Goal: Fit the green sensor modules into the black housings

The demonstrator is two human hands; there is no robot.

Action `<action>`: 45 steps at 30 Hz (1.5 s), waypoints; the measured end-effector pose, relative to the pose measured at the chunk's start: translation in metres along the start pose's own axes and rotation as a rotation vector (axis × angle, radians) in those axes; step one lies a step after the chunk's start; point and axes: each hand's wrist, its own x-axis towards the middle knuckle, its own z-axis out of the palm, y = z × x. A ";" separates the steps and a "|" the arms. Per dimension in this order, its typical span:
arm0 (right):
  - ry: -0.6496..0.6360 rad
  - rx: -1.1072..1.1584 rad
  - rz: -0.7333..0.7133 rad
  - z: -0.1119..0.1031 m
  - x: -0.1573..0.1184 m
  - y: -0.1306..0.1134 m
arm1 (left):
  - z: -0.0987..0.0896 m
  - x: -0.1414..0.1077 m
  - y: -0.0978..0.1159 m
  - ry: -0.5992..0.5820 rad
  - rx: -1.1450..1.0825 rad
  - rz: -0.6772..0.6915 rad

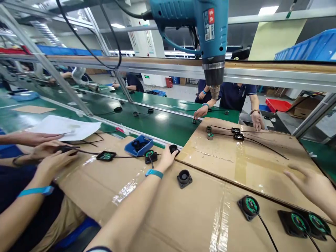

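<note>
My left hand (pixel 167 158), a teal band at its wrist, reaches to the middle of the cardboard. Its fingers are closed on a black round housing (pixel 173 149). A second black housing (pixel 184 178) with a square base stands a little nearer me. Over the cardboard at the right, my right hand (pixel 309 184) is open, with nothing in it. Below it sit black square-based units with green circuit rings and cables: one unit (pixel 249 208) apart, and a pair (pixel 292 224) side by side. Another such unit (pixel 150 156) lies just left of my left hand.
A blue electric drill (pixel 214 38) hangs overhead in front. Left of my hand are a blue bin (pixel 139 145) of black parts and a small display (pixel 106 156). Co-workers' hands (pixel 54 159) work at left; another person (pixel 236 99) stands across the green conveyor (pixel 160 119).
</note>
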 end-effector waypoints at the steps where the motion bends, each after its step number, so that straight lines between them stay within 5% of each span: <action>1: -0.055 0.020 -0.038 0.023 0.016 -0.019 | -0.006 -0.006 0.002 0.047 0.005 0.004; 5: -0.243 0.045 -0.313 0.118 0.091 -0.125 | -0.036 -0.083 0.011 0.299 -0.097 0.055; 7: -0.310 0.021 -0.352 0.158 0.127 -0.177 | -0.045 -0.143 0.011 0.228 -0.122 0.091; 10: -0.371 0.047 -0.352 0.202 0.163 -0.232 | -0.042 -0.220 0.010 -0.029 -0.105 0.072; 12: -0.422 0.067 -0.337 0.222 0.178 -0.252 | -0.035 -0.245 0.012 -0.121 -0.112 0.071; 15: -0.485 0.054 -0.305 0.239 0.188 -0.265 | -0.029 -0.243 0.012 -0.117 -0.122 0.084; 18: -0.515 0.015 -0.289 0.232 0.180 -0.269 | -0.028 -0.231 0.007 -0.109 -0.131 0.082; 21: -0.528 -0.008 -0.307 0.199 0.144 -0.273 | -0.028 -0.230 0.005 -0.091 -0.148 0.089; 27: -0.523 0.372 -0.337 0.106 0.013 -0.291 | -0.030 -0.234 0.005 -0.104 -0.133 0.182; 31: -0.517 0.699 -0.258 0.071 -0.063 -0.300 | -0.025 -0.235 0.009 -0.072 -0.057 0.240; 36: -0.489 0.654 -0.143 0.076 -0.119 -0.305 | -0.012 -0.232 0.013 0.102 0.030 0.053; 41: -0.518 0.300 -0.242 0.093 -0.156 -0.305 | -0.025 -0.237 0.010 -0.109 0.014 0.245; 45: -0.561 0.413 -0.312 0.093 -0.162 -0.297 | -0.031 -0.245 0.007 -0.101 -0.026 0.217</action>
